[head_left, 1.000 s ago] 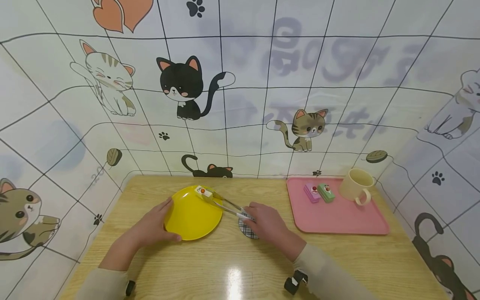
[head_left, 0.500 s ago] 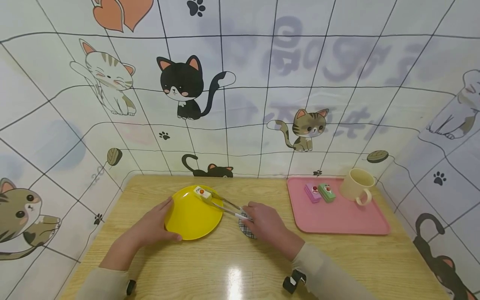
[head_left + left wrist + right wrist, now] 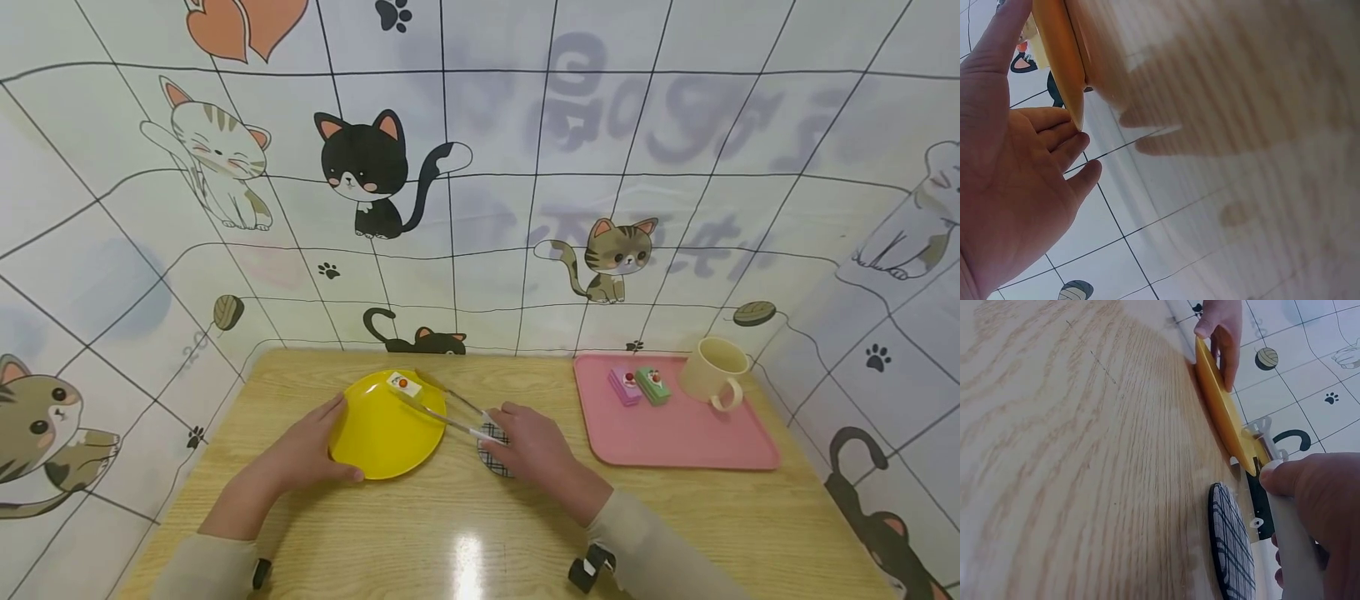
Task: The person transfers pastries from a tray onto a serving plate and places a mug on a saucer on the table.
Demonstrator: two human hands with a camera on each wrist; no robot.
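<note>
My left hand holds the yellow plate by its left rim, the thumb at the near side and the fingers further back. In the left wrist view, the fingers reach to the plate's edge. My right hand grips a pair of tongs by the white handles. Spread apart, the tong arms stand on either side of a small white toy cake slice with an orange topping. That slice lies on the far part of the plate. In the right wrist view, the tongs' white handle fills my grasp.
Partly under my right hand lies a round plaid coaster. On the right, a pink tray carries a purple toy cake slice, a green toy cake slice and a cream mug. A cat-print curtain borders the table.
The tong arms have spread apart and let go of the white toy cake slice, which stays on the plate. My left hand and the plate have not visibly moved.
</note>
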